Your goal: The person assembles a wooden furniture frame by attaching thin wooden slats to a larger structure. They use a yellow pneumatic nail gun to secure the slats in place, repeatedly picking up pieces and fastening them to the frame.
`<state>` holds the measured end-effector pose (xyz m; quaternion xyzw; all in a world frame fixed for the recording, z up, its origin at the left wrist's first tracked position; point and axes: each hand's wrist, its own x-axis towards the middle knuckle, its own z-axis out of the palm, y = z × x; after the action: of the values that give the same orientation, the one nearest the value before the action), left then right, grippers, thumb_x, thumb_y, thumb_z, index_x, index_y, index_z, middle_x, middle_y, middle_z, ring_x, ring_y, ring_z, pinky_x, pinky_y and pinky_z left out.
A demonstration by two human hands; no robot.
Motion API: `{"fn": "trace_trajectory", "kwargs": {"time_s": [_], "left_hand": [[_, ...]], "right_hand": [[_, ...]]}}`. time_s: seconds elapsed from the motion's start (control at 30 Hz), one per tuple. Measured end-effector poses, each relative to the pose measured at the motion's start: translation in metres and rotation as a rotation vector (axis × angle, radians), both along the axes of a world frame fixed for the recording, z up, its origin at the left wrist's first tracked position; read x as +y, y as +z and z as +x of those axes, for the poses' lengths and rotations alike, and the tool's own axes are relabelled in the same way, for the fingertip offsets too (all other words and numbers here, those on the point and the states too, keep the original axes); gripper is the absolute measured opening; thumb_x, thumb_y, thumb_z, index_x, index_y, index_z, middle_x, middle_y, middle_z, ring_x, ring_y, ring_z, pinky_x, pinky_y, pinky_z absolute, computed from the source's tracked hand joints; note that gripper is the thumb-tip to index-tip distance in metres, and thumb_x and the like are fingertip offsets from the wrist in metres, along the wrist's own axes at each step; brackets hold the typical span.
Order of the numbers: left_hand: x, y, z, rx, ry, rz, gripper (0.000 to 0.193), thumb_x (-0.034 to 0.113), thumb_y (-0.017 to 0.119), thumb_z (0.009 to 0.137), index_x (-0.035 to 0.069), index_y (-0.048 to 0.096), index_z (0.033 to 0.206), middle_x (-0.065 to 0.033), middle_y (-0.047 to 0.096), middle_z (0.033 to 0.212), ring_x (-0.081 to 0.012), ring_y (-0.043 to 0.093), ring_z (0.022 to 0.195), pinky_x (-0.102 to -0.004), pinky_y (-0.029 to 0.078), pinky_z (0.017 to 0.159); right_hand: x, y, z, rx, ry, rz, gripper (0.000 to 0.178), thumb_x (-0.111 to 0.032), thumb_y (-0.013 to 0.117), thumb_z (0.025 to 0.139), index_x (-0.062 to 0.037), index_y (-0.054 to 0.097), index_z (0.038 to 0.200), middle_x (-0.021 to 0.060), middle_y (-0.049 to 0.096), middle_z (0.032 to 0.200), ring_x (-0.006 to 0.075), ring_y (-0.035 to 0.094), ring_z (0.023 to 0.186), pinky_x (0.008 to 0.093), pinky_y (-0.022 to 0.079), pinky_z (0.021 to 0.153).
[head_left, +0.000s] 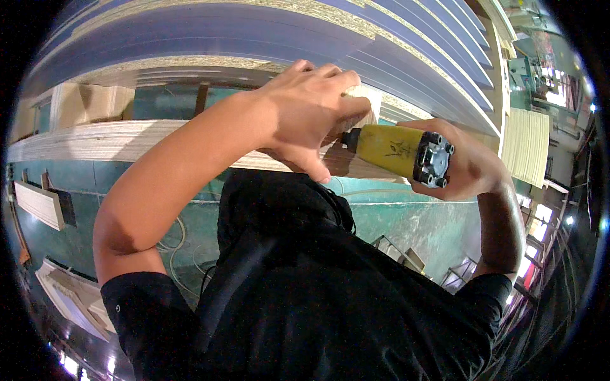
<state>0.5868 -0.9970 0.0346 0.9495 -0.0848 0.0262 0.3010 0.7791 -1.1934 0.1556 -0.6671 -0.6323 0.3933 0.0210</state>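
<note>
My right hand is wrapped round a yellow and black air nail gun, whose black nose points left toward the wood beside my left hand. My left hand clasps a pale, layered wooden board, thumb on its near side and fingers over the far side. A short pale wood piece stands against the fingers, at the far side of the board. The board runs left to right in front of my body. Where the nose meets the wood is partly hidden by my left hand.
Long blue-faced chipboard panels lie in rows beyond the board. A stack of pale boards stands at the right. On the green floor lie a looped hose and more boards at the left.
</note>
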Motion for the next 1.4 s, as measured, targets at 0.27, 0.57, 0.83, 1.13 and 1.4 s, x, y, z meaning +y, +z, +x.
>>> {"fn": "trace_trajectory", "kwargs": {"time_s": [0.27,0.57,0.83,1.13,1.4], "left_hand": [[-0.002,0.002,0.002,0.039,-0.010,0.068,0.101,0.048,0.090,0.050,0.014,0.055,0.138,-0.0207,0.047,0.142,-0.0414,0.046,0.132,-0.0540,0.040,0.105],[0.002,0.002,0.003,0.023,-0.025,-0.033,0.103,0.048,0.089,0.050,0.012,0.054,0.140,-0.0222,0.045,0.144,-0.0423,0.044,0.134,-0.0532,0.037,0.109],[-0.002,0.006,0.003,0.004,-0.033,-0.025,0.106,0.047,0.091,0.049,0.012,0.052,0.141,-0.0233,0.043,0.145,-0.0429,0.043,0.134,-0.0546,0.035,0.110],[-0.009,0.013,0.000,-0.077,-0.026,0.126,0.100,0.045,0.089,0.053,0.014,0.054,0.142,-0.0212,0.029,0.160,-0.0442,0.029,0.146,-0.0560,0.027,0.118],[-0.049,0.019,-0.050,-0.091,-0.171,0.333,0.055,0.016,0.074,0.079,0.000,0.060,0.129,-0.0211,0.044,0.151,-0.0431,0.038,0.141,-0.0580,0.025,0.117]], "right_hand": [[-0.014,-0.001,0.012,0.047,0.029,0.025,0.082,-0.011,0.087,0.068,-0.0024,0.049,0.140,0.0186,0.062,0.125,0.0302,0.063,0.114,0.0406,0.050,0.098],[-0.017,0.008,0.011,-0.064,-0.012,-0.079,0.084,-0.012,0.089,0.064,-0.0052,0.051,0.139,0.0185,0.062,0.129,0.0334,0.062,0.119,0.0430,0.048,0.102],[-0.028,0.017,0.004,0.009,-0.121,-0.106,0.063,-0.014,0.079,0.066,-0.0045,0.060,0.126,0.0206,0.067,0.114,0.0389,0.064,0.110,0.0453,0.050,0.098],[-0.197,-0.043,-0.053,0.461,-0.452,0.096,0.055,-0.025,0.079,0.069,0.0020,0.062,0.113,0.0202,0.062,0.109,0.0368,0.063,0.097,0.0425,0.051,0.087],[-0.358,-0.252,-0.380,0.219,-2.303,0.031,0.056,-0.024,0.078,0.082,-0.0035,0.057,0.130,0.0111,0.068,0.101,0.0206,0.064,0.089,0.0367,0.053,0.080]]}}
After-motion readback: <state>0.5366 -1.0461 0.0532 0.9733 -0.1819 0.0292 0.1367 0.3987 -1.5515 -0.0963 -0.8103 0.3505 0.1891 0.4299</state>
